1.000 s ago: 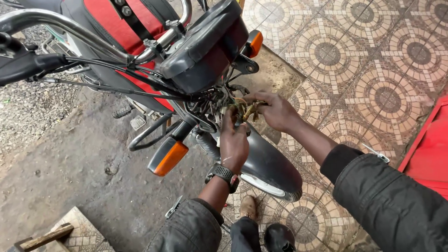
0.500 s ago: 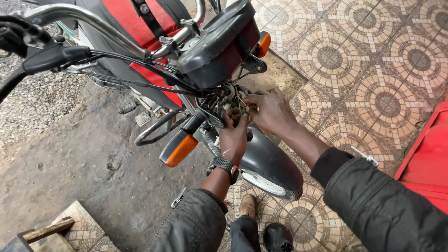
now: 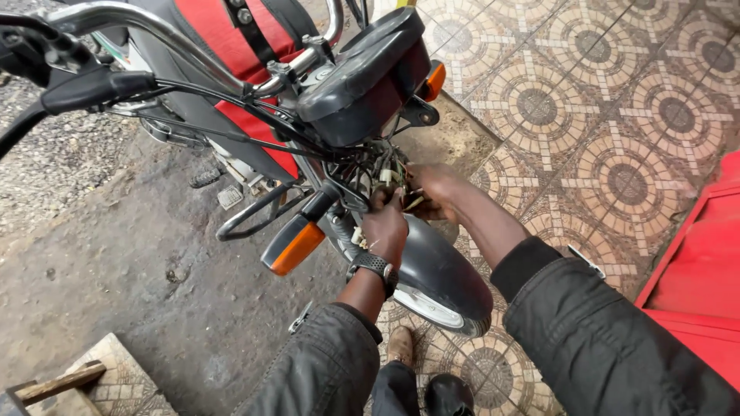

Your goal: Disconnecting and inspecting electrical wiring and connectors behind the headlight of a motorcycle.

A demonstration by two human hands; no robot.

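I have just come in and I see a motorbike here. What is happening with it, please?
A person stands at the front of a motorbike and works with both bare hands in the wires under the headlight housing. The left hand, with a watch on the wrist, and the right hand both grip into the bundle, just above the front mudguard. An orange indicator sticks out beside the left hand. Which wire each hand holds cannot be told.

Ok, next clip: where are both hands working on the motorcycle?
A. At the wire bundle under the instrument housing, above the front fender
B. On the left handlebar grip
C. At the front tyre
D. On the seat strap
A: the left hand and the right hand both meet at the wire bundle, below the instrument housing and above the front fender.
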